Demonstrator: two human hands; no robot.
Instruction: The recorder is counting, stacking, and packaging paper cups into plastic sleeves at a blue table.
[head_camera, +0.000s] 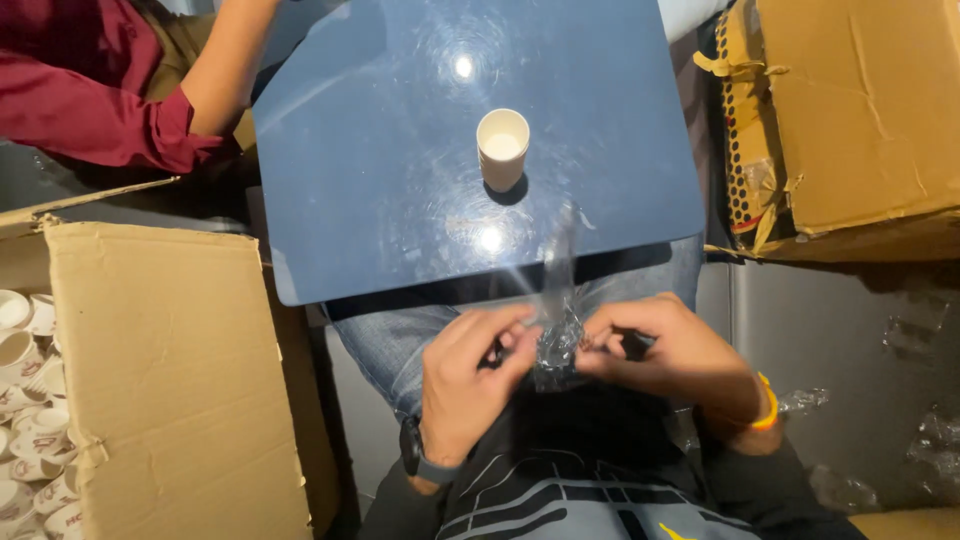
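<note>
The glossy dark-blue square tabletop (380, 180) fills the far middle of the scene, tilted slightly, with two lamp glares on it. An open brown cardboard box (160, 370) stands at the near left, with small white paper cups (30, 440) piled loose behind its flap; a second, battered brown cardboard box (860, 120) sits at the far right. A co-worker's arm in a dark-red sleeve (90, 100) rests at the far left corner, apart from the work.

Near the middle, over the lap, the person's left hand (470, 385) and right hand (665, 355) are drawn together, both pinched on a crumpled strip of clear plastic film (558, 345). Its bunched end lies between the fingertips; a thin tail rises away from the hands toward the tabletop, so its long axis runs near to far, almost upright in the view, with the free end pointing far.

One single white paper cup (502, 148) stands upright at the middle of the tabletop, mouth up, well apart from the hands.

In my judgement, the risks are these: the film is thin and slippery, so a hard pull could tear it or let it slide from the pinch; its loose tail could catch on the near edge of the tabletop; and a knock on that edge could tip the light cup.
</note>
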